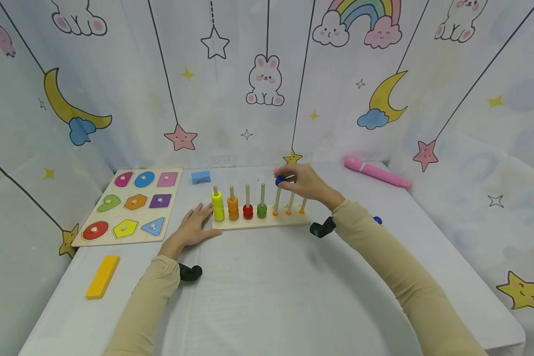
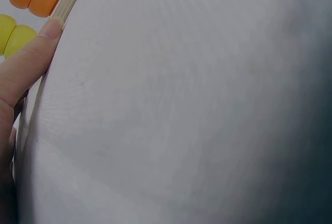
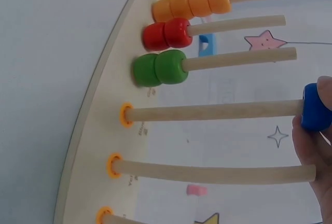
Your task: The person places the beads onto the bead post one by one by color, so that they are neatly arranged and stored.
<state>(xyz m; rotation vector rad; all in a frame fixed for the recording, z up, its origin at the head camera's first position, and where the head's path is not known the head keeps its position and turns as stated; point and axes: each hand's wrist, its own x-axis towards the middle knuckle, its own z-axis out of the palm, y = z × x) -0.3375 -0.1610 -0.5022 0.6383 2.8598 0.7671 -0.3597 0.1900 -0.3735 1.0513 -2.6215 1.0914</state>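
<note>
A wooden peg board [image 1: 267, 224] bears a row of upright pegs. Yellow beads [image 1: 218, 206], orange beads [image 1: 233, 207], two red beads [image 3: 167, 33] and two green beads [image 3: 160, 68] fill the first pegs; the three pegs on the right are bare along their shafts. My right hand [image 1: 309, 183] pinches a blue bead [image 3: 315, 108] at the tip of the fifth peg [image 3: 218, 112]. Whether the peg has entered the bead's hole is hidden. At the board's left end, my left hand [image 1: 191, 228] lies with fingers spread, its thumb [image 2: 31, 60] touching the front edge.
A shape puzzle [image 1: 129, 206] lies at the left, with a yellow block [image 1: 103, 277] in front. Behind the peg board sits a blue block [image 1: 200, 177]. A pink pen-shaped thing [image 1: 377, 172] lies back right. Another blue bead [image 1: 378, 220] shows beside the right sleeve.
</note>
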